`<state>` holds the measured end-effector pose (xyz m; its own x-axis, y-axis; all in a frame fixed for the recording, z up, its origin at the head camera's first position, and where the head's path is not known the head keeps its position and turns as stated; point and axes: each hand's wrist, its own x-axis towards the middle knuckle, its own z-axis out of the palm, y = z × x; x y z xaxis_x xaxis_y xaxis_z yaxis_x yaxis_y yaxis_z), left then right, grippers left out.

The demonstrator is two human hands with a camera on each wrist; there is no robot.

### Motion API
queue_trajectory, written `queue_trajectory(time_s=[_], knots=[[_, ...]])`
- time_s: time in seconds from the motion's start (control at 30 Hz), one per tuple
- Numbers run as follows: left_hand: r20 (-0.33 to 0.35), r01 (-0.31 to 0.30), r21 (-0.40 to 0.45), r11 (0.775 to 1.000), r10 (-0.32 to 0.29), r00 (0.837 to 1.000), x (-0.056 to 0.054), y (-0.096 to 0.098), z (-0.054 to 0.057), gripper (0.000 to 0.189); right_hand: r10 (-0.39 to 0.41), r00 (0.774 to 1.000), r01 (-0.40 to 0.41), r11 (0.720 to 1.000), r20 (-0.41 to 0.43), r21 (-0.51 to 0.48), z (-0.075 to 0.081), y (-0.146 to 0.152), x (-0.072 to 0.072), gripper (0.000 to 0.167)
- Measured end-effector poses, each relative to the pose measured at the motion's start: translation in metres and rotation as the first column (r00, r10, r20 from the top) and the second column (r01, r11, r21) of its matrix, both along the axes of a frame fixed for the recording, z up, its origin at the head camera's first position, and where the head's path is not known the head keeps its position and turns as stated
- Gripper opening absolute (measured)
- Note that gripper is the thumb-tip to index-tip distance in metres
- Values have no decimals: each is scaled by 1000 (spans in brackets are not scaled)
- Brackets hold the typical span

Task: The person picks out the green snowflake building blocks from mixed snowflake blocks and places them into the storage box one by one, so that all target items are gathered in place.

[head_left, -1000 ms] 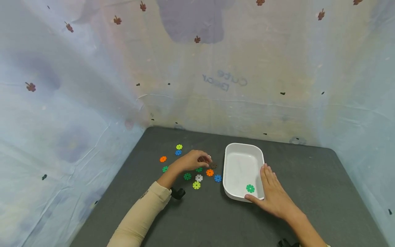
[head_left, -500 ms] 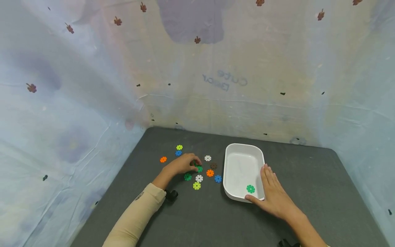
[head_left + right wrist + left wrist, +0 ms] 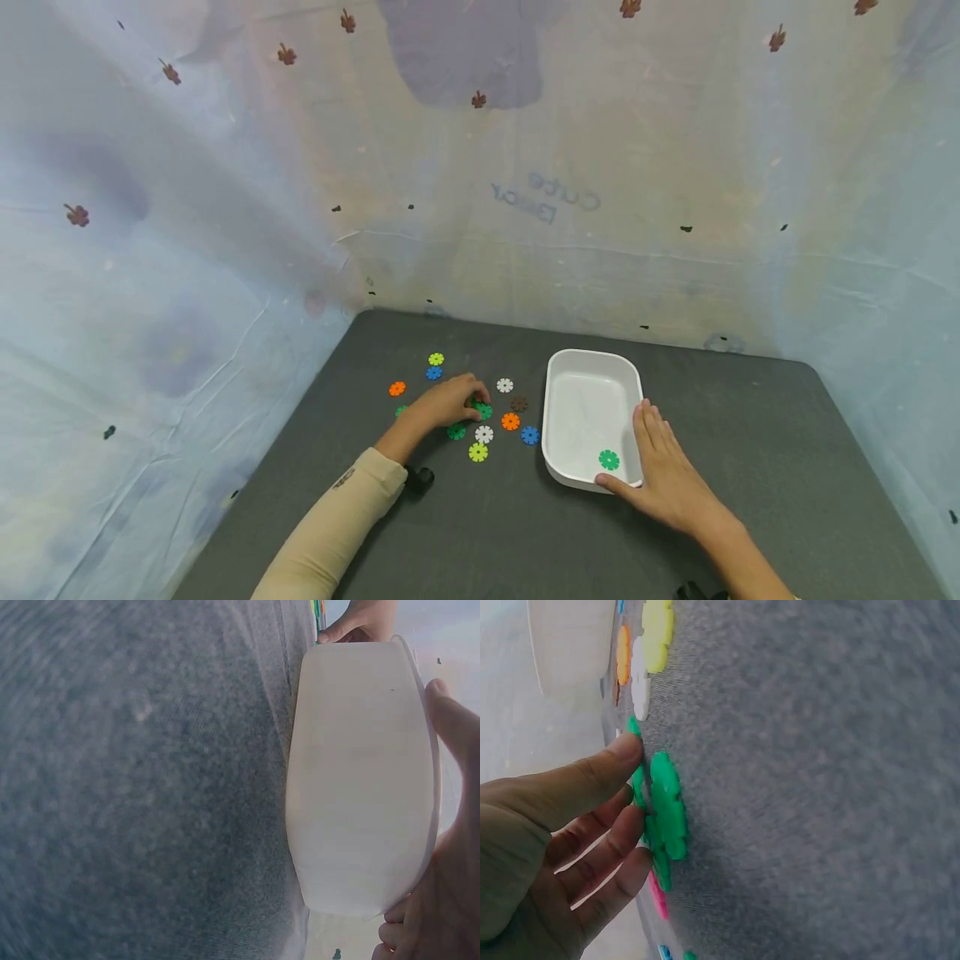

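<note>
My left hand (image 3: 447, 402) is low among scattered flower-shaped plastic discs, its thumb and fingers curled at a green disc (image 3: 484, 412). In the left wrist view, the thumb and fingertips of this hand (image 3: 585, 787) meet at the edges of green discs, partly hidden behind the fingers; another green disc (image 3: 668, 806) lies just in front. My right hand (image 3: 670, 479) rests against a white tray (image 3: 588, 400), fingers straight along its right rim and thumb at the near rim. One green disc (image 3: 609, 460) lies inside the tray. In the right wrist view, the thumb touches the tray's rim (image 3: 435, 772).
Around the left hand lie white (image 3: 505, 386), brown (image 3: 519, 404), orange (image 3: 511, 422), blue (image 3: 530, 436) and yellow discs (image 3: 478, 452). Farther left are another orange disc (image 3: 397, 388) and a blue disc (image 3: 434, 372). A printed sheet (image 3: 585, 275) hangs behind the grey table (image 3: 495, 542).
My left hand has moved left from the white and brown discs to the green ones, uncovering the white disc, and then stayed almost still. The right hand and tray keep their places.
</note>
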<state>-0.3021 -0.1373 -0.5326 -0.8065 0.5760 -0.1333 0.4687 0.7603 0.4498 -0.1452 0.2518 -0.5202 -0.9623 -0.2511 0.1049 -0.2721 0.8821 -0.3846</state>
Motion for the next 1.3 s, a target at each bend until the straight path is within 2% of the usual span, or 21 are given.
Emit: queue_trajectory(time_s=[0.13,0.27,0.5,0.7,0.87,1.0,1.13,1.3], knots=[[-7,-12,-22,1000,12,1000,2,2,2,22,1,1000,-1,1000,-5,-3,-1,0,0,129],[-20,5,-24,1000,-6,1000,4,4,4,24,2,1000,-2,1000,-3,-9,-2,0,0,129],[-6,60,47,997,-59,998,5,8,5,20,6,1000,-6,1000,-4,-13,0,1,-1,130],[24,65,112,992,-69,997,6,11,10,12,6,1000,-6,1000,-9,-14,-1,2,-1,130],[17,70,199,977,-75,997,5,18,18,11,6,1000,-6,1000,-13,-15,-2,2,-1,130],[14,65,268,961,-72,997,5,27,29,11,6,1000,-6,1000,-12,-13,-2,2,-1,130],[33,60,321,945,-75,997,8,40,41,12,8,1000,-8,1000,-19,-15,-2,1,0,130],[36,83,377,922,-104,994,11,60,51,14,5,1000,-6,1000,-20,-16,-2,1,0,130]])
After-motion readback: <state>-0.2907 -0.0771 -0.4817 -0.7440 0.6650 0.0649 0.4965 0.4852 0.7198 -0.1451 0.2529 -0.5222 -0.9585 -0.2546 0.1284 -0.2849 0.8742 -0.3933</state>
